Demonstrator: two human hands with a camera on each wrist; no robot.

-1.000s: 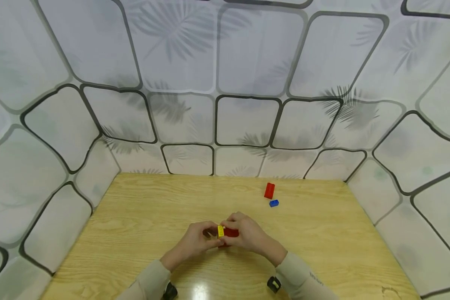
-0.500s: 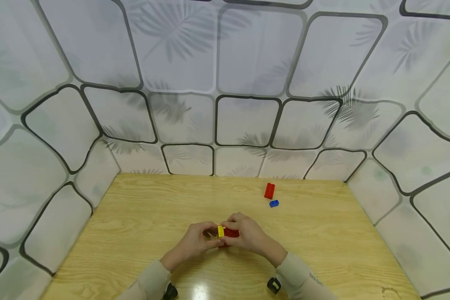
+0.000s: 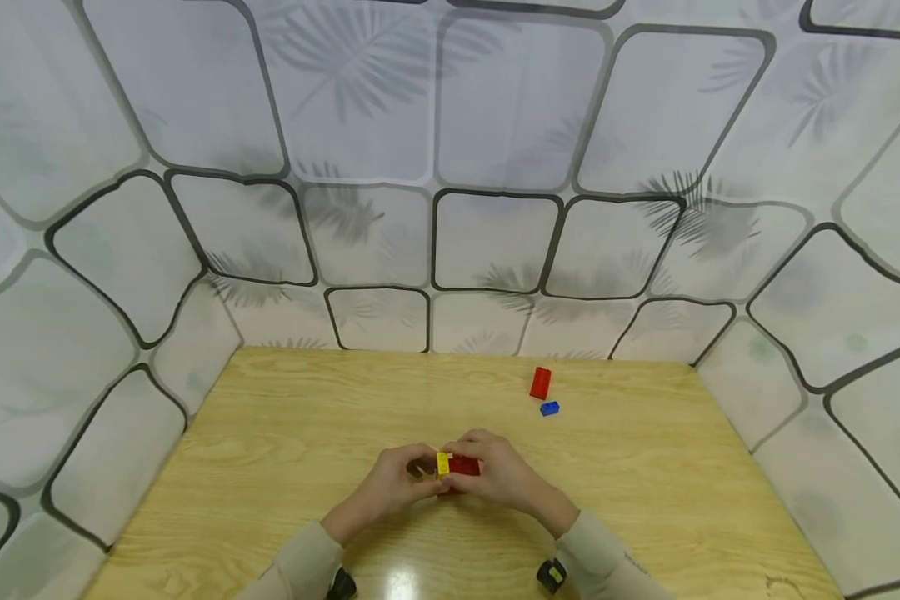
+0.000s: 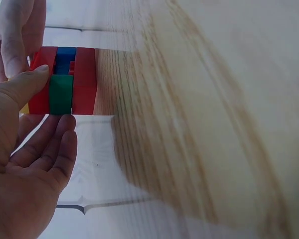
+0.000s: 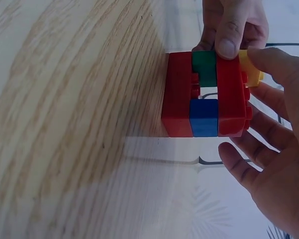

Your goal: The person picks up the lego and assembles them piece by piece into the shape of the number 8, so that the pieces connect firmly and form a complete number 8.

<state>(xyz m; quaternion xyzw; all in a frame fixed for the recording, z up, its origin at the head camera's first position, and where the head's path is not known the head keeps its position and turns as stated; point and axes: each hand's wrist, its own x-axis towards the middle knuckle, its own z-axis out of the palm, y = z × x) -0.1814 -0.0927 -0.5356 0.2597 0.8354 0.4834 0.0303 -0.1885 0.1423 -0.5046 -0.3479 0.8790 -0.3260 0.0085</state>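
Note:
A small stack of toy building bricks stands on the wooden table between my hands. Its lower red brick [image 5: 179,94] carries a green brick [image 5: 204,68] and a blue brick [image 5: 204,118] with a gap between them. An upper red brick [image 5: 229,99] bridges these two, and a yellow brick [image 3: 442,463] sits on its left end, studs up. My left hand [image 3: 390,481] grips the stack's left end, thumb on the upper red brick and fingers behind. With thumb and fingertips, my right hand [image 3: 498,469] pinches the yellow brick; its other fingers spread behind the stack.
Farther back on the table [image 3: 307,400], right of the hands, lie a loose red brick [image 3: 541,383] and a small blue brick [image 3: 550,408]. A patterned cloth wall [image 3: 495,242] encloses the back and sides. Black wrist devices [image 3: 551,575] show by the sleeves.
Both hands keep their hold on the stack almost unmoved. The whole head view has shifted very slightly, and the right wrist has turned a little.

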